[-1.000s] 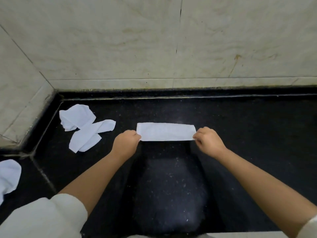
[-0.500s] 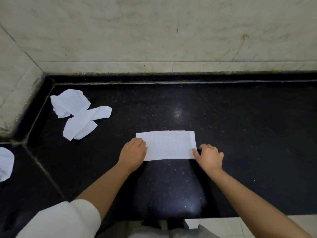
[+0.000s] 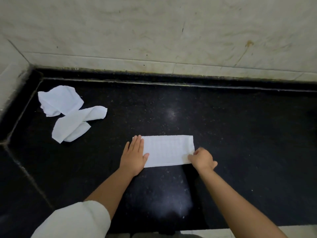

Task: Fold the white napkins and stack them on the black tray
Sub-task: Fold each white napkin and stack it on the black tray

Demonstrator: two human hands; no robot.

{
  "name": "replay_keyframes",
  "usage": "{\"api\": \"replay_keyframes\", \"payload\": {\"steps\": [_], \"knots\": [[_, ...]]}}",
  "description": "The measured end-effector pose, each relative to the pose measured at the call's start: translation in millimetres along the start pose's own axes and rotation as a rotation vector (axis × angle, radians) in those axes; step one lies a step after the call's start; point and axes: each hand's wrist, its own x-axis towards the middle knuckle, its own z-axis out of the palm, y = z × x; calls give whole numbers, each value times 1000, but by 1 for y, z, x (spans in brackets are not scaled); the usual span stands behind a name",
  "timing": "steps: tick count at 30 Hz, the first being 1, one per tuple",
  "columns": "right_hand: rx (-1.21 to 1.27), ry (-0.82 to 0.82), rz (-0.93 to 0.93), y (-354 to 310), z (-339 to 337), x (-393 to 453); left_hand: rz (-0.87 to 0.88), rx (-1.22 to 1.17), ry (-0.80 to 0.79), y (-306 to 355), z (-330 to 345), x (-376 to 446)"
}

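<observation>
Since a moment ago the left hand (image 3: 134,156) has been flattening out, its grip now spread and pressing the folded napkin's (image 3: 167,150) left end. At upper left, two crumpled napkins (image 3: 68,112) are lying on the black counter (image 3: 240,134). Just right of center, the right hand (image 3: 202,159) is pinching the napkin's lower right corner.

Black counter (image 3: 240,134) bears folded napkin (image 3: 168,150), crumpled napkins (image 3: 68,114).

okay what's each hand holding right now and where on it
The right hand pinches the folded napkin at its near right corner. The left hand presses flat on its left end.
</observation>
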Motion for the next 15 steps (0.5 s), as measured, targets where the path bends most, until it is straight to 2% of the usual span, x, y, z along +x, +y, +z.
{"api": "replay_keyframes", "payload": {"steps": [4, 8, 12, 15], "knots": [[192, 105, -97, -26, -11, -13, -43, -67, 72, -12, -5, -8], [174, 168, -354, -58, 3, -38, -142, -99, 141, -41, -3, -26], [66, 106, -574, -76, 43, -66, -257, -127, 152, -68, -5, -45], [45, 15, -585, -81, 73, -78, -289, -144, 150, -84, -4, -58]]}}
